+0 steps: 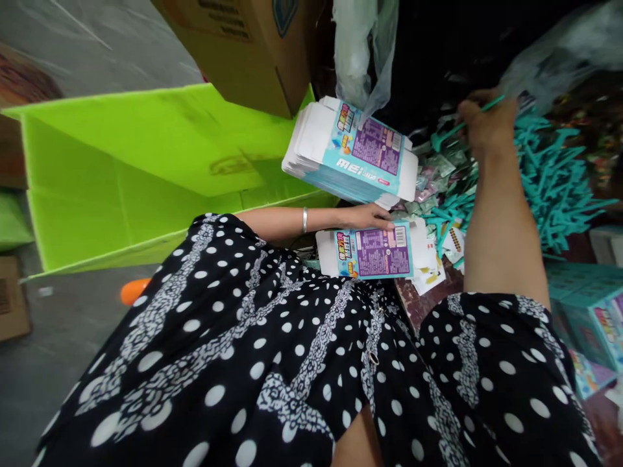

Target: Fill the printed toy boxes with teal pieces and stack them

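Observation:
My left hand (370,215) grips the top edge of a small teal and purple printed carton (379,251), which lies close against my body with its white end flaps sticking out. Between the fingers of my right hand (487,123) is a thin teal plastic stick (452,135) with a wider head at its left end. Below and right of that hand spreads a heap of similar teal plastic sticks (557,175). Small clear packets (433,178) lie between my hands. A stack of flattened cartons (350,152) with the same print sits just beyond my left hand.
A bright green bin (121,149) stands at the left, with a brown cardboard box (248,52) over its far edge. Clear plastic bags (363,52) hang at the back. Filled-out teal cartons (584,305) are stacked at the right. Printed paper slips (429,275) lie near the held carton.

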Demonstrator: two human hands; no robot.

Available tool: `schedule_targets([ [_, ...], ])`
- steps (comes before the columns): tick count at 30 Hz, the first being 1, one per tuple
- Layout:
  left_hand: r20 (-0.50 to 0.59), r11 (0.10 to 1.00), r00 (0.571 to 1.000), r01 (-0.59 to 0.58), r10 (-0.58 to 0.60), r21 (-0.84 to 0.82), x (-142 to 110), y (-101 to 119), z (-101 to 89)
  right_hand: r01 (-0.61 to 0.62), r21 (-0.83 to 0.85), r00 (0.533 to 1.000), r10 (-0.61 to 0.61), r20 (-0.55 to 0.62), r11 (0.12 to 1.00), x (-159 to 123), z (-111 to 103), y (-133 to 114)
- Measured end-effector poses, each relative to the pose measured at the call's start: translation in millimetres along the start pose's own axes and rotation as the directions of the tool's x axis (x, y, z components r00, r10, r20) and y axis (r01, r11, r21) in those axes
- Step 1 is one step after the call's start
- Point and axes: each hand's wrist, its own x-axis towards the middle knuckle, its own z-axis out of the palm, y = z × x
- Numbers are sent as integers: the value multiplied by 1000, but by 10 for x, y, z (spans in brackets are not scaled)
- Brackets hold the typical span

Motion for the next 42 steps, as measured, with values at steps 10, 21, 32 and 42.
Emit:
schedule_targets([
  [10,28,998,999,27,-26,-48,93,32,99,-74,-138,992,59,-111,988,-1546,-752,173],
  [21,-106,971,984,-163,146,-175,325,419,795,-53,171,817,141,-560,984,-3945,-233,731],
  [32,15,969,980,-199,198,147,198,0,1558,-160,376,618,390,-683,913,-4507,147,869],
  [42,-106,952,953,-269,285,143,511,-118,1543,-82,500,526,464,-713,862,-4329,326,1151],
])
